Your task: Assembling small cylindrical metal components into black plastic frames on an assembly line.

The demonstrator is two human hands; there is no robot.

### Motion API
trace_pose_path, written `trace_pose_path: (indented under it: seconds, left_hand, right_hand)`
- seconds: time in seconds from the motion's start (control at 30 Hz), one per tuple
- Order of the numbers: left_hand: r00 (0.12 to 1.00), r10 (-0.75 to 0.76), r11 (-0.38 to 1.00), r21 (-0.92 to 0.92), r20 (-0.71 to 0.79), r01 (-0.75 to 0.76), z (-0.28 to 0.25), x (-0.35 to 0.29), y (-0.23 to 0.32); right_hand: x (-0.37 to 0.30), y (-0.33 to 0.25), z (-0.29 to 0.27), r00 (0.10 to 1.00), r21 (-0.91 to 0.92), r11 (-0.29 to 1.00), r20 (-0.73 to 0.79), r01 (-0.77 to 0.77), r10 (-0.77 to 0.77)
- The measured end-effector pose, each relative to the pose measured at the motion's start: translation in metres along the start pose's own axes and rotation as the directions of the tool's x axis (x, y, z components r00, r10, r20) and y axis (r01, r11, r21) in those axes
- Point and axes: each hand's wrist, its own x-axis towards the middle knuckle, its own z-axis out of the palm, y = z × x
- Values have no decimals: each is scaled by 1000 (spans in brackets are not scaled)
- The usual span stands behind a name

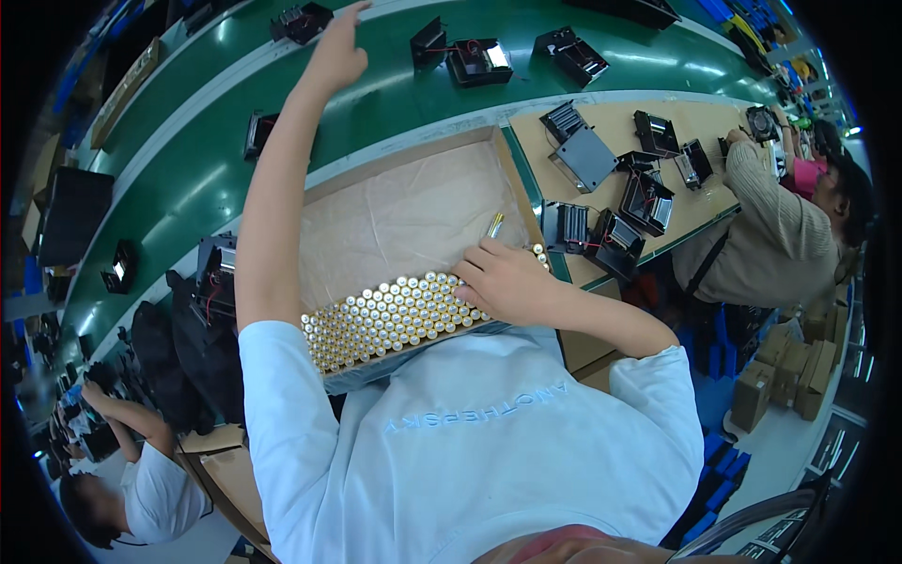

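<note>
A cardboard box [404, 207] lies in front of me, its far part showing a bare brown lining. Silvery, gold-rimmed cylindrical batteries [395, 315] stand packed on end along its near side. My right hand [507, 282] bends over them at the box's right end, fingers curled down among the tops. One battery [495, 225] sticks out past its knuckles, seemingly held there; the grip underneath is hidden. My left hand [338, 56] stretches far out over the green conveyor belt [385, 103], index finger extended and nothing visible in it. Near that hand sits a black device [301, 23].
More opened black battery cases [479, 61] with red wires rest on the belt. Several others [646, 199] crowd the tan table [536, 141] to the right, where a person in a beige sweater [770, 221] works. Another person [160, 479] sits at lower left. Cartons [780, 371] stand at right.
</note>
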Motion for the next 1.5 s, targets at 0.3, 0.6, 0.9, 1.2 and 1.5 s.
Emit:
trace_pose_path:
  seconds: [0.3, 0.6, 0.9, 1.2, 1.5]
  left_hand:
    - [883, 266, 812, 404, 386, -421, 18, 27, 10]
    - [867, 174, 911, 258, 466, -322, -9, 29, 32]
    - [775, -531, 441, -669, 343, 599, 14, -14, 69]
    - [565, -693, -86, -830, 448, 552, -5, -29, 87]
    - [465, -787, -130, -847, 404, 516, -14, -50, 75]
  right_hand:
    - [1, 10, 2, 995, -57, 996, -69, 65, -69]
    - [20, 23, -4, 972, -56, 998, -235, -6, -8]
    - [190, 148, -60, 819, 158, 888, -346, -431, 459]
    - [248, 147, -55, 849, 41, 854, -89, -519, 521]
    - [223, 120, -35, 949, -171, 958, -257, -231, 183]
